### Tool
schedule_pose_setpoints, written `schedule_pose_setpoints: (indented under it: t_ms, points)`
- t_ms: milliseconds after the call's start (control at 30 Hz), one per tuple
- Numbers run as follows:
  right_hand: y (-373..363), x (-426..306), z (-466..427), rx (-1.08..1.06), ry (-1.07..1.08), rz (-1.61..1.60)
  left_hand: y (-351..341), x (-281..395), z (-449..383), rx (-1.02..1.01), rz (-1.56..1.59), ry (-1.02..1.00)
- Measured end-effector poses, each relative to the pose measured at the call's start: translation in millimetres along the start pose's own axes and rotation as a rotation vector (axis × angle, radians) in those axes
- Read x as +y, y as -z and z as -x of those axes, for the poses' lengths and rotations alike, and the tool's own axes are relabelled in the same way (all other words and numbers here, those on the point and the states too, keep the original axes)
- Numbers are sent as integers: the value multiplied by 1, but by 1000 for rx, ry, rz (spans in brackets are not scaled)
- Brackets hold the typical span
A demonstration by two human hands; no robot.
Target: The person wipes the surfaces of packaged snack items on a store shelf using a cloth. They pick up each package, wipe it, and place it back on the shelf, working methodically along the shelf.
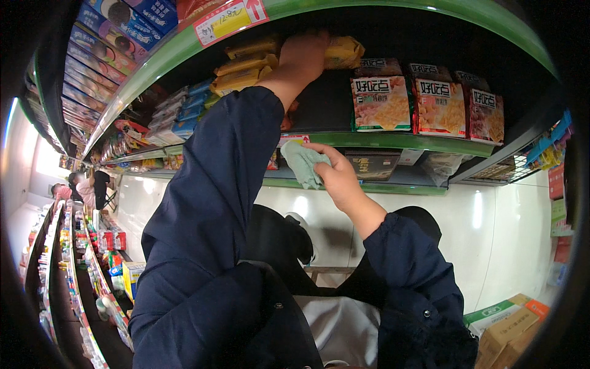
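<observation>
My left hand (302, 57) reaches into a dark shelf (318, 106). It touches or covers the left end of a yellow packet (345, 52); its fingertips are hidden, so a grip on it does not show. Left of the wrist lies a stack of yellow packets (244, 74). My right hand (339, 177) pinches a crumpled pale green cloth (305, 165) just in front of the shelf's green front edge (382, 139). Red biscuit bags (440, 108) with printed writing stand on the shelf, right of the bare dark stretch.
Overhead curves a green shelf edge (170, 53) with a handwritten price tag (230, 20). A dark box (374, 165) sits on the lower shelf. Cardboard cartons (511, 327) stand on the tiled floor (461, 240) at right. People (92, 187) are in the aisle at far left.
</observation>
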State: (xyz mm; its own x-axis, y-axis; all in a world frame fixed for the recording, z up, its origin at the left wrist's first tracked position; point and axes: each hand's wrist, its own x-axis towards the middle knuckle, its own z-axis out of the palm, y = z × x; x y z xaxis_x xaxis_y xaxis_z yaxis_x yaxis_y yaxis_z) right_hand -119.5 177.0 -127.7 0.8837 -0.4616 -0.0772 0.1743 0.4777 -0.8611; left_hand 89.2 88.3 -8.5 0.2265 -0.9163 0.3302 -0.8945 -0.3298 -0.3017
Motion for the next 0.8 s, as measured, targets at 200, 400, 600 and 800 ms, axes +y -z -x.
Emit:
schedule_pose_setpoints:
  t_ms: [200,400,600,800]
  points:
    - [-2,-6,3,-17,0,71,-21,-2,-12,-151,-28,32]
    - [-8,-2,2,-53,5,69,-45,-7,-15,-183,-53,34]
    - [-6,1,0,-71,52,136,-40,6,-17,-312,-61,91]
    - [-7,-1,1,-67,4,136,-53,4,-13,-322,18,47]
